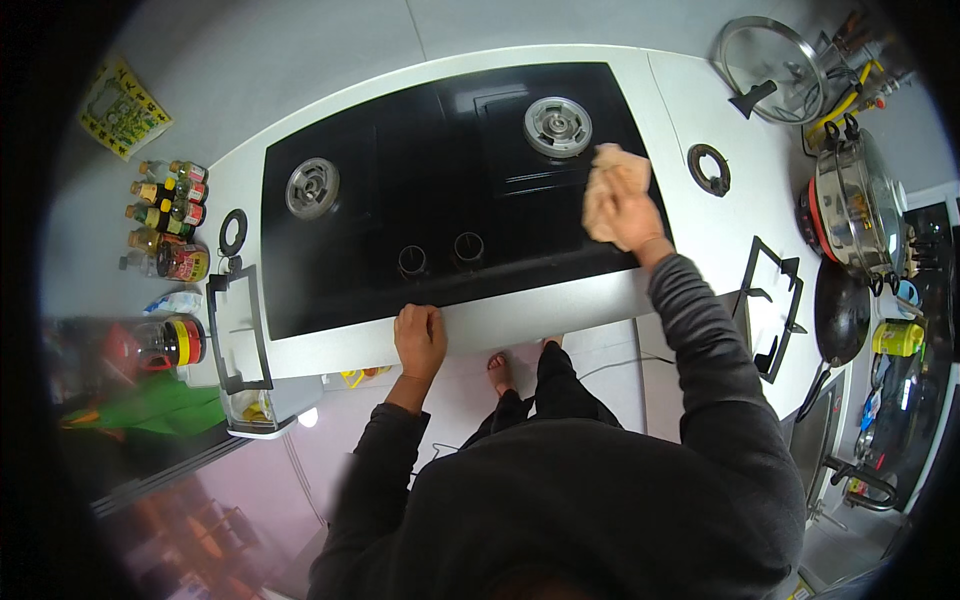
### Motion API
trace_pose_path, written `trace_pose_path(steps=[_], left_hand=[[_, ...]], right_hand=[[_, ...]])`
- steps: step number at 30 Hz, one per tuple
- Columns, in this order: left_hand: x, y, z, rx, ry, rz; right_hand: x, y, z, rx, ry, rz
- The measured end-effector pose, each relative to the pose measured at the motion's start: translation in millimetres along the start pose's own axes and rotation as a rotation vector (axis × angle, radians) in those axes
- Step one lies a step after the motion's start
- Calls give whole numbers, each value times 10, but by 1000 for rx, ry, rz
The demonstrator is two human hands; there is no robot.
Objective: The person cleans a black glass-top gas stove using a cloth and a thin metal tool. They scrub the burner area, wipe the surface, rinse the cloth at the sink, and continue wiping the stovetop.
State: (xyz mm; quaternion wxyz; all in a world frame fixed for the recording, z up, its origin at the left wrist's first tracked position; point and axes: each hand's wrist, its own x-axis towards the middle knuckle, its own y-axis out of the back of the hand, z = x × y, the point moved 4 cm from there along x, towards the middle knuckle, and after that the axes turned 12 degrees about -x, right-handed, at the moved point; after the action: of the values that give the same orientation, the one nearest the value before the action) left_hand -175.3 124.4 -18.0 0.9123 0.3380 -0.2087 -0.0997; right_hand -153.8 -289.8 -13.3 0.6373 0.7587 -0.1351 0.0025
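Observation:
My right hand (634, 217) presses a beige cloth (611, 191) on the right part of a black glass gas hob (427, 180), just below the right burner (557, 127). The left burner (312, 188) sits bare on the other side, and two control knobs (469, 246) stand near the front. My left hand (420, 339) rests, fingers curled, at the counter's front edge; nothing shows in it. Pan supports lie off the hob: one black metal support (259, 330) at the left, another (796, 300) at the right. A burner ring (709, 170) lies on the right counter.
Sauce bottles (187, 214) and a jar (184, 261) crowd the left counter, beside another burner ring (233, 232). On the right are a glass lid (772, 71), a steel steamer pot (855, 202), a black frying pan (841, 311) and a sink faucet (862, 480).

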Motion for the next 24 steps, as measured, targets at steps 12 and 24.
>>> trace_pose_path(steps=[12, 24], left_hand=[[-33, -39, 4, 37, -26, 6], [-15, -61, 25, 71, -35, -1]], right_hand=[[-218, -229, -778, 9, 108, -119], [-128, -54, -761, 90, 243, 35]])
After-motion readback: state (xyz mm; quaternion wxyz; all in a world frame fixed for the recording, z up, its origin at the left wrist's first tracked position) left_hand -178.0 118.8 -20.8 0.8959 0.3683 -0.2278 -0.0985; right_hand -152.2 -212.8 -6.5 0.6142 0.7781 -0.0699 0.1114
